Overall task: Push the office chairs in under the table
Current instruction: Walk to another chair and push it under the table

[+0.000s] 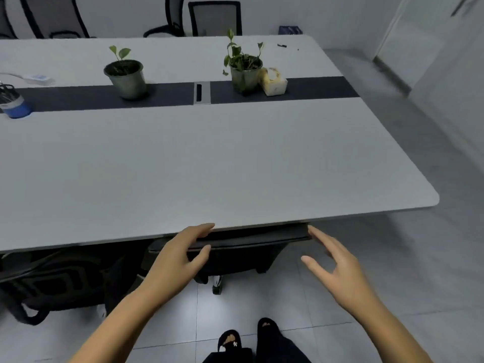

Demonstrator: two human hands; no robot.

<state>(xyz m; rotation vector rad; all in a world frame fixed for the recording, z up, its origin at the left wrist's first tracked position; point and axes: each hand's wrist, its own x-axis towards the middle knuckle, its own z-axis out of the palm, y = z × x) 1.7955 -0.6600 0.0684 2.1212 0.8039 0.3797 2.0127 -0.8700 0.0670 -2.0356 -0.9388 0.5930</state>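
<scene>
Hands spread open: left hand (180,254) rests on the office chair (235,241) backrest under the table (235,158) edge, right hand (337,263) at three o'clock, fingertips touching it.

Office meeting room: long conference table (235,158), mesh chairs (214,18).

Two potted plants, one at left (125,78) and one at right (245,72), stand on a dark centre strip (78,98). A pale tissue pack (273,81) touches the right pot. A blue container (14,102) sits at the far left.
</scene>
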